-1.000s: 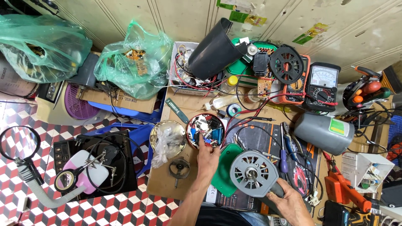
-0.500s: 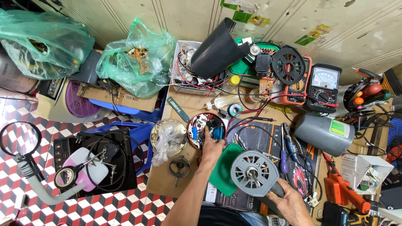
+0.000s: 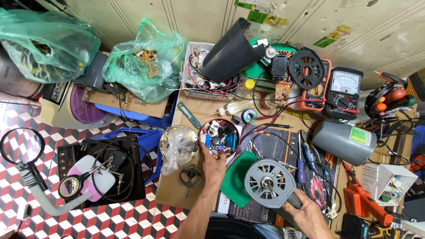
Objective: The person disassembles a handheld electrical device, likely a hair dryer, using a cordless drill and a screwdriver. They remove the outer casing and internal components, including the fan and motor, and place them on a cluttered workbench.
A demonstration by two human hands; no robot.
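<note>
Two thin see-through green plastic bags (image 3: pixel 44 42) (image 3: pixel 146 62) sit at the upper left and upper middle. Two round metal bowls (image 3: pixel 178 140) (image 3: pixel 219 137) sit in the middle. One black-and-white dial meter (image 3: pixel 344 92) sits at the upper right.

Right hand (image 3: pixel 305 217): wrist cut by bottom edge below grey fan motor (image 3: pixel 270 183); fingertips hidden behind motor body.
Left hand (image 3: pixel 214 166): fingertips at rim of round parts tin (image 3: pixel 219 137), left of motor; contact unclear.
Tin contents: small parts, too small to tell.
Green plastic bag (image 3: pixel 42 42), far left of motor: cut by left edge, contents blurred.
Orange drill (image 3: pixel 367 206), right of motor: partly cut by bottom edge.
</note>
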